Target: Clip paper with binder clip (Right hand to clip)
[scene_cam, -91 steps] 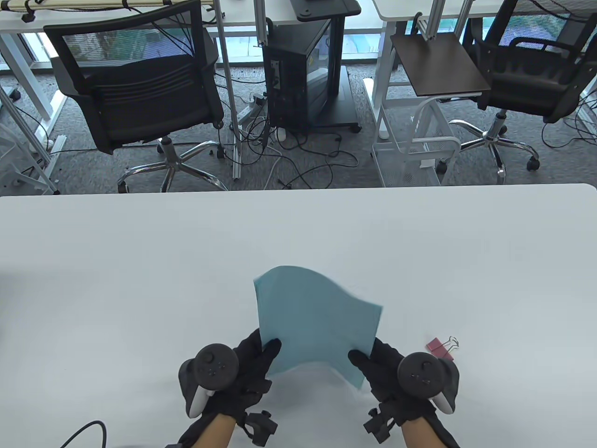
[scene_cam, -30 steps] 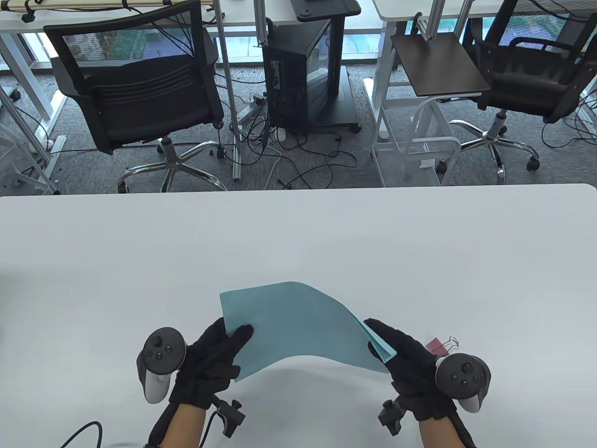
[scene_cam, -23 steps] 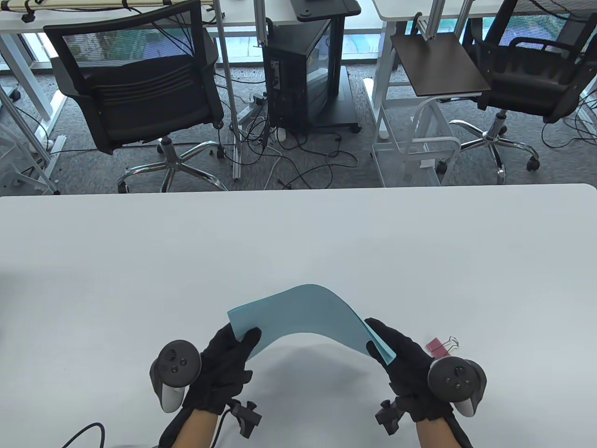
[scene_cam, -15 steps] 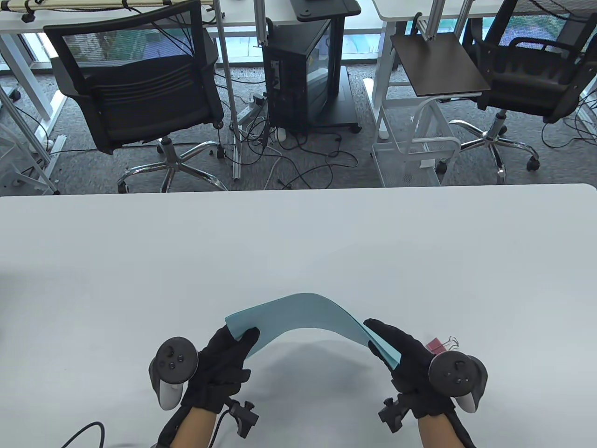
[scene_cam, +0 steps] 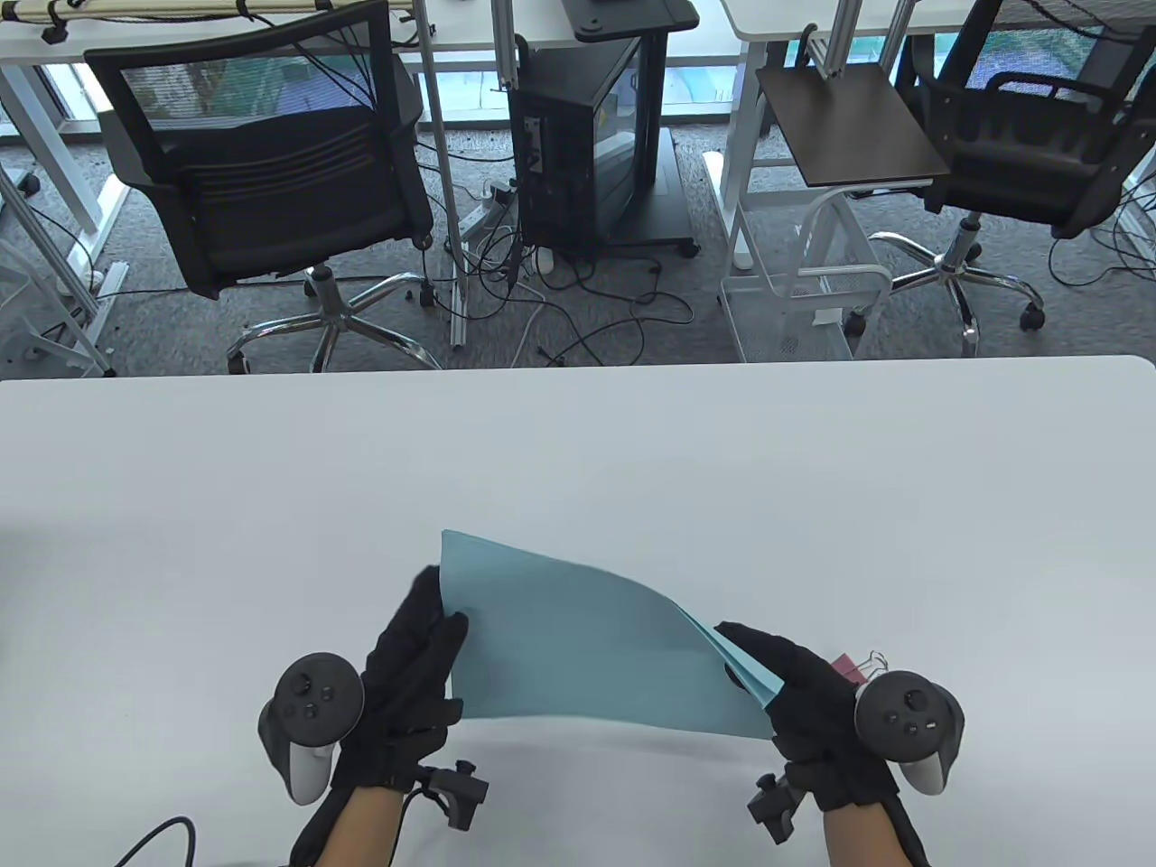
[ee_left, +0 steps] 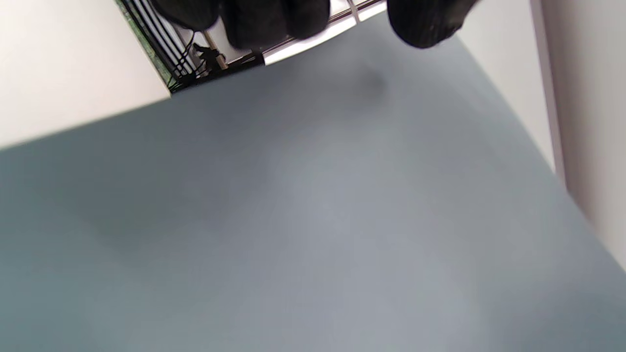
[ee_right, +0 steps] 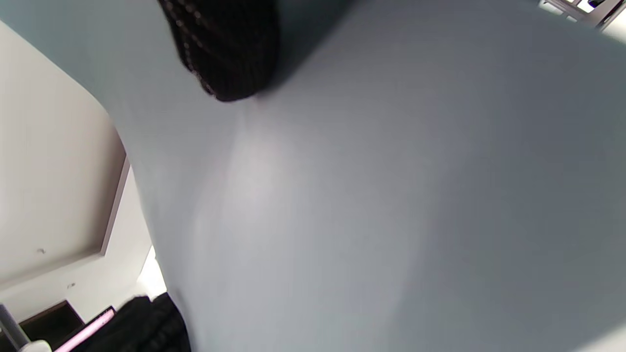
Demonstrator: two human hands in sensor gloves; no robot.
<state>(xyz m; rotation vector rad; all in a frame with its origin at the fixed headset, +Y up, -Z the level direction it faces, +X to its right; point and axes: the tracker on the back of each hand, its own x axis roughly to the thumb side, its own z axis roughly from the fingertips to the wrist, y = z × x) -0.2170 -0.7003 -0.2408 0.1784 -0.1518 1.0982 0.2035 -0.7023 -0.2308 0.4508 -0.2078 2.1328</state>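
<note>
sheets of light blue paper [scene_cam: 596, 650] held above white table [scene_cam: 578, 452], lifted clear of the surface, gripped at left edge by black-gloved left hand [scene_cam: 406, 686] and at right corner by black-gloved right hand [scene_cam: 804, 704]; both hands closed on the stack, thumbs on top, sheets fanning slightly at the right corner. small pink binder clip with wire handles [scene_cam: 853, 666] lying on table just beyond right hand, partly hidden by it, untouched. step in hand, by judgement: squaring and steadying the stack before clipping. next move likely calls for left hand alone to bear the paper, right hand to let go, take up the clip, squeeze handles apart, and slide the mouth over an aligned edge.
</note>
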